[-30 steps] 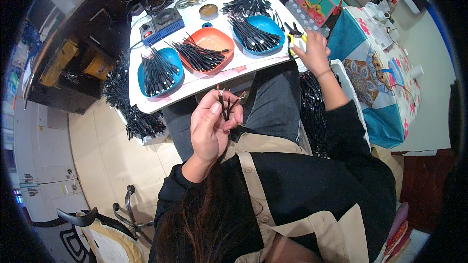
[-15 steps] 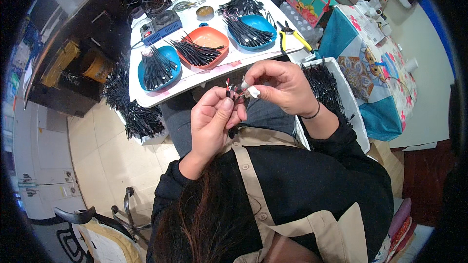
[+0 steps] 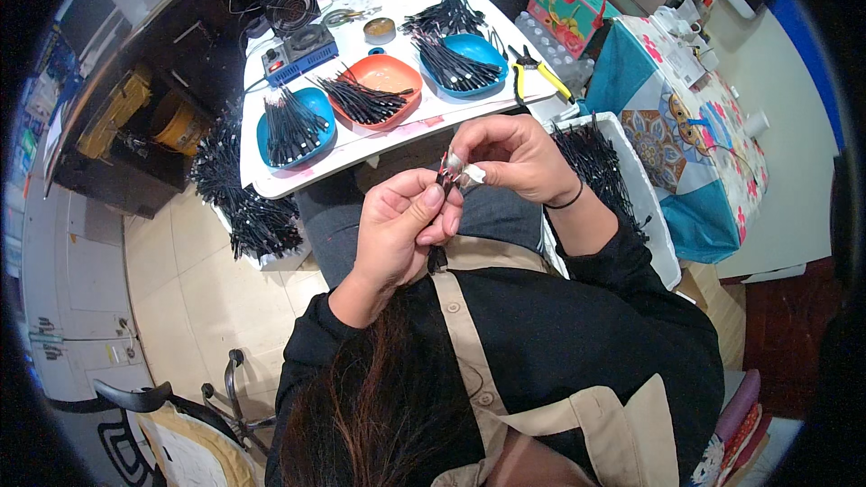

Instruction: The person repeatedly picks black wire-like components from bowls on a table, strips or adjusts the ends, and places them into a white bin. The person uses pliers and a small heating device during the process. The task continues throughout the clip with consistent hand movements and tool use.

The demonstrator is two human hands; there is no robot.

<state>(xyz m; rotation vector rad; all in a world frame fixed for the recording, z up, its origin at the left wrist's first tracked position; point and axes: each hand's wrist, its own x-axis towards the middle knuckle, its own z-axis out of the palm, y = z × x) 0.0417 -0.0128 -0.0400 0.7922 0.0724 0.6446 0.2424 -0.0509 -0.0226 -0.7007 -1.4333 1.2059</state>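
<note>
Over my lap, my left hand is closed round a few black cables, whose stripped ends with thin red and dark wires stick up past the thumb. Their black lower ends hang out below the palm. My right hand pinches at those wire ends from the right, thumb and forefinger meeting there. White covering wraps the right thumb tip, and the forefinger tip looks covered too. Exactly which wires lie between the right fingertips is too small to make out.
On the white table stand a blue bowl, an orange bowl and another blue bowl, all holding black cables. Yellow-handled pliers lie at the right. Boxes of cables flank my legs: a white box and a cable heap.
My hands have come closer together, the left shifting slightly right and up. The right fingertips now press against the wire ends, which stand more upright.
</note>
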